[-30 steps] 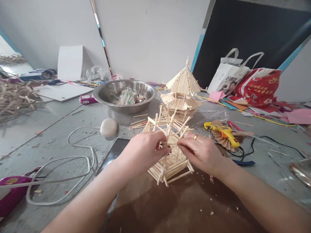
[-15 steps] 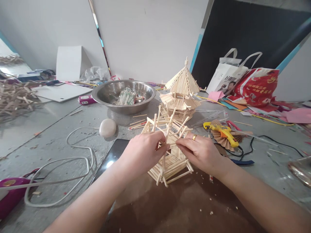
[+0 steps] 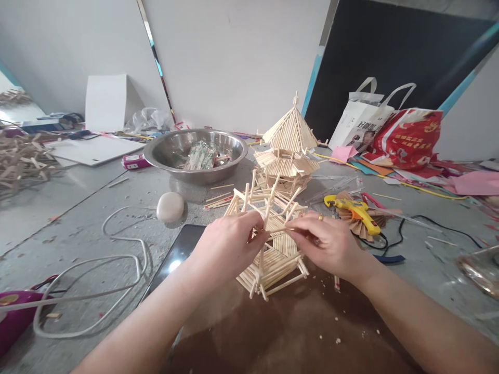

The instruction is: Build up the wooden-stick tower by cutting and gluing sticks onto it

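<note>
A many-sided frame of pale wooden sticks (image 3: 268,266) stands on the brown board (image 3: 249,332) in front of me. Across its upper part runs a thin wooden stick (image 3: 277,230), pinched at its left by my left hand (image 3: 236,239) against an upright of the frame. My right hand (image 3: 325,239), with a ring on one finger, has thumb and forefinger closed on the stick's right end. Behind the frame rises a stick-built pagoda (image 3: 290,140) with a pointed roof. My fingers hide part of the frame's near side.
A steel basin (image 3: 163,163) with wrapped sticks stands behind to the left. To the right lie a yellow glue gun (image 3: 356,212) and its cord. A black phone-like slab (image 3: 177,259), a white rounded object (image 3: 170,206) and a looping cable (image 3: 136,254) lie left. Bags (image 3: 407,137) stand back right.
My right hand has shifted slightly right and its fingers have loosened, showing more of the stick. My left hand keeps its hold. The whole view has drifted a little.
</note>
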The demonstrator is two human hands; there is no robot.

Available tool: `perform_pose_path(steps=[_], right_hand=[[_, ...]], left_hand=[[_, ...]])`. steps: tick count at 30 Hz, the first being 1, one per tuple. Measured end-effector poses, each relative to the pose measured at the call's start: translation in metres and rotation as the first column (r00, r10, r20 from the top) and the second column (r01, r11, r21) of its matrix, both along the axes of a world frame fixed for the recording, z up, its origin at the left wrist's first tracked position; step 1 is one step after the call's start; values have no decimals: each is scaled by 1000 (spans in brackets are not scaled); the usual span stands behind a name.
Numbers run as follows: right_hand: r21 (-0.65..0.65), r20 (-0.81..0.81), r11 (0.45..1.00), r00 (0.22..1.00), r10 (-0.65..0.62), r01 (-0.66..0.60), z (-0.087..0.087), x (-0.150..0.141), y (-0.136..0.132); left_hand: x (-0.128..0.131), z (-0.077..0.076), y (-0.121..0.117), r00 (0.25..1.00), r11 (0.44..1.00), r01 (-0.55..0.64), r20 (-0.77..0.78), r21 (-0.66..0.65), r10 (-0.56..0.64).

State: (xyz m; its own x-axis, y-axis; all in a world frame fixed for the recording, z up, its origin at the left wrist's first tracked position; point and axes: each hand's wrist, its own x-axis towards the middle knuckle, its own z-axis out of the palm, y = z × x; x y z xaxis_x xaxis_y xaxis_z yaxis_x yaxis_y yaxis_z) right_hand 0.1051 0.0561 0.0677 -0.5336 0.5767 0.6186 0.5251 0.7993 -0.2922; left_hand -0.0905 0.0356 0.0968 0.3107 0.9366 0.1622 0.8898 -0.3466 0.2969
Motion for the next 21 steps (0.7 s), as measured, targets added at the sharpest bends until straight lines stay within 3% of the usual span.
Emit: perform_pose_path(steps=[4,9,21], right_hand=[[-115,-94,990,991,-97,86,-3,4,0],[-235,-47,964,990,-135,121,-7,1,4],[-241,-7,960,988,-151,145,-9,-7,6]], left_hand=[[0,1,0,1000,1000,11,-7,-1,-11],[1,1,-1,1000,1000,6,-2,-16,-6],[2,0,0,1000,1000,-10,-8,-12,10]])
